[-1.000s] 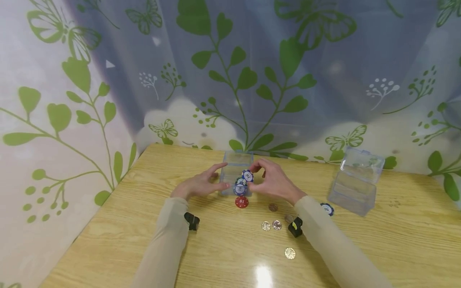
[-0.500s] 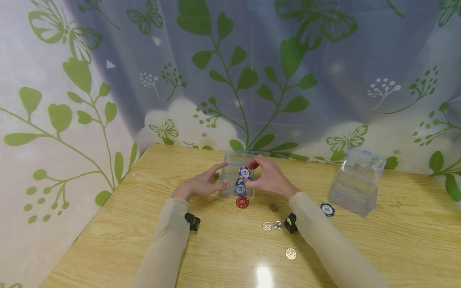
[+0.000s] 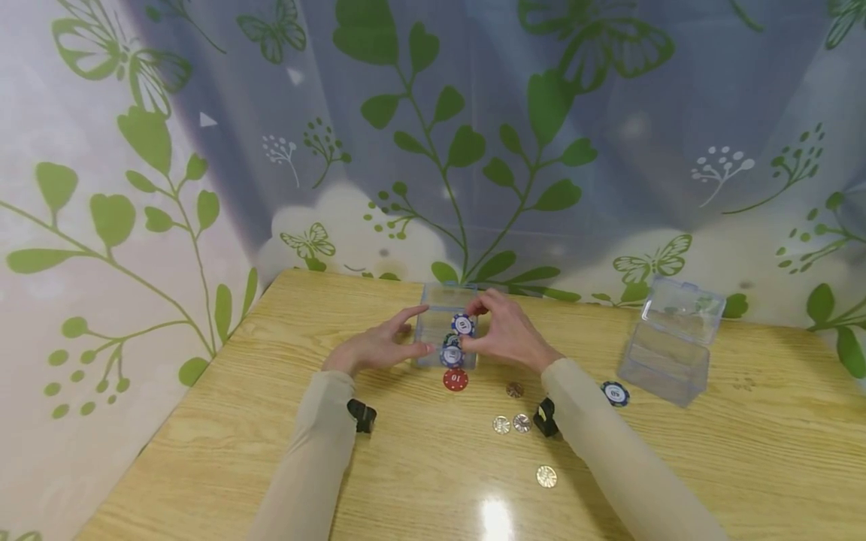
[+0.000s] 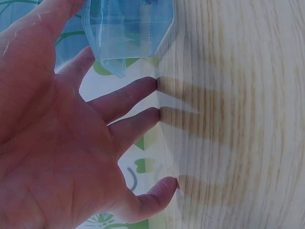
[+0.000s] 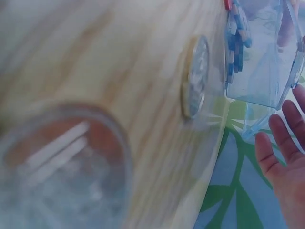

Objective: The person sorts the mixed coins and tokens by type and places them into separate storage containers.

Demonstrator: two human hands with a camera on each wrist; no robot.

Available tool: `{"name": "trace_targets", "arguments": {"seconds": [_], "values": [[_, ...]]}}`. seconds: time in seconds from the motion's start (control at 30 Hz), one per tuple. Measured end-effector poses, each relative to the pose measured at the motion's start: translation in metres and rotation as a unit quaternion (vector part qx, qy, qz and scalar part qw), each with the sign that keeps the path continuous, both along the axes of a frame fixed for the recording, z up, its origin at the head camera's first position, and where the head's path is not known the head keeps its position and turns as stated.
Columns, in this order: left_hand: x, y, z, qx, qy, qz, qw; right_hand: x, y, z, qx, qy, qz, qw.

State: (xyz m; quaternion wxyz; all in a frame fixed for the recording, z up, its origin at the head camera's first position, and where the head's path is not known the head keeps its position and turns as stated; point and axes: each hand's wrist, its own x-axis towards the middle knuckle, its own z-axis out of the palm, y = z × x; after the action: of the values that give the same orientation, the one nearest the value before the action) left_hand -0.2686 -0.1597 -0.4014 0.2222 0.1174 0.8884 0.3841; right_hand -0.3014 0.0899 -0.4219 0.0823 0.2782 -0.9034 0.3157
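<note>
One clear box [image 3: 433,323] stands near the back edge of the wooden surface [image 3: 406,473], with its lid [image 3: 449,294] raised, and the work is concentrated exactly there. The right hand [image 3: 510,330] pinches a blue chip [image 3: 463,324] between thumb and fingers, over the right part of this box; the printed face of the chip is turned toward the head camera. The left hand [image 3: 375,347] is at the opposite side, its fingers extended and spread, thumb and forefinger reaching to the box wall. It grasps nothing, and I judge that it steadies the box. Nearer to the person, other chips [image 3: 451,355] overlap in the front part of the box, as far as the clear wall permits to see.

In my judgement, the step in hand is the placing of this chip in the box, and it is not yet released. The next move calls for lowering it gently and loosening the pinch, so that the other chips do not slip, with the left hand holding the wall quiet. A red chip [image 3: 455,379] lies on the surface just in front of the box. Farther off are some coins [image 3: 522,423], a chip marked 50 [image 3: 615,394] beside the right sleeve [image 3: 609,436], and a second box [image 3: 663,368], well apart on the right.
</note>
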Motion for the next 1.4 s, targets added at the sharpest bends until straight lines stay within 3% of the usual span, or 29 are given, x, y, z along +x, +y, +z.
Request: {"name": "trace_targets", "arguments": {"seconds": [0.77, 1.1, 1.4], "values": [[0.001, 0.001, 0.000, -0.013, 0.000, 0.005, 0.9999, -0.004, -0.012, 0.016, 0.092, -0.036, 0.009, 0.995], [0.003, 0.001, 0.001, -0.011, -0.001, 0.006, 0.9999, -0.005, -0.011, 0.014, 0.099, -0.046, 0.010, 0.994], [0.004, 0.001, 0.003, -0.008, -0.009, 0.007, 0.9999, -0.001, -0.008, 0.014, 0.072, -0.040, 0.022, 0.996]]}}
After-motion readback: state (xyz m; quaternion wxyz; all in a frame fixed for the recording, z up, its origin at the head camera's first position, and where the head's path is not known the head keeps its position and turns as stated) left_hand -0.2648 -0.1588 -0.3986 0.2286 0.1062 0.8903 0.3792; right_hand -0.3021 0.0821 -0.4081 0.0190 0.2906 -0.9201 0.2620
